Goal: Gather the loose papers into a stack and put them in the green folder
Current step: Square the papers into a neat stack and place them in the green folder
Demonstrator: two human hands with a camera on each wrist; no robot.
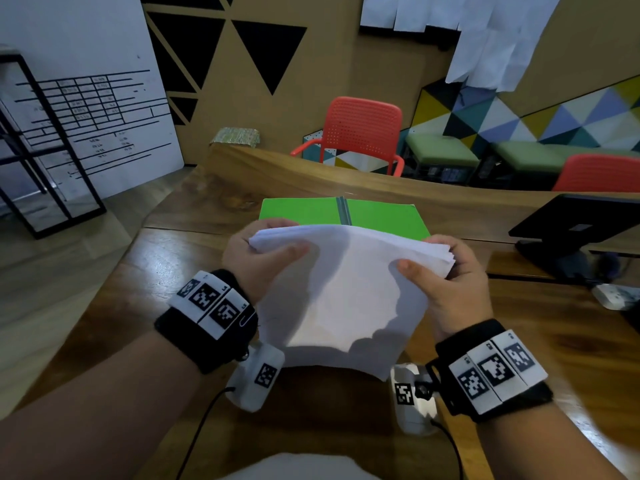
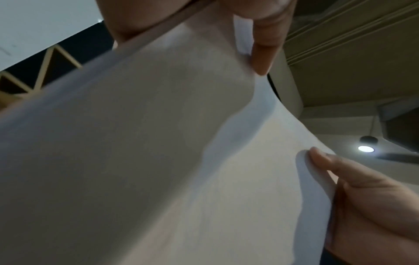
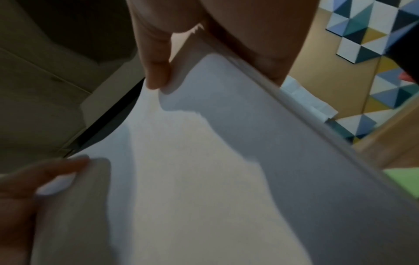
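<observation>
Papers (image 1: 346, 292), gathered into one white stack, are held off the wooden table (image 1: 173, 271) between the left hand (image 1: 258, 259) and right hand (image 1: 446, 271), each clamped on a far corner, thumb on top and fingers beneath. Just beyond the knuckles lies the green folder (image 1: 381, 216), apparently open flat with nothing visible inside; gathering looks finished, and the next move calls for carrying the sheets forward onto it.

head: above, looking forward-down over table (image 1: 519, 341), mid-range | left wrist: under paper stack (image 2: 158, 161), very close, faces up-right | right wrist: same, mirrored, faces up-left | shared: paper stack, both hands' thumbs
</observation>
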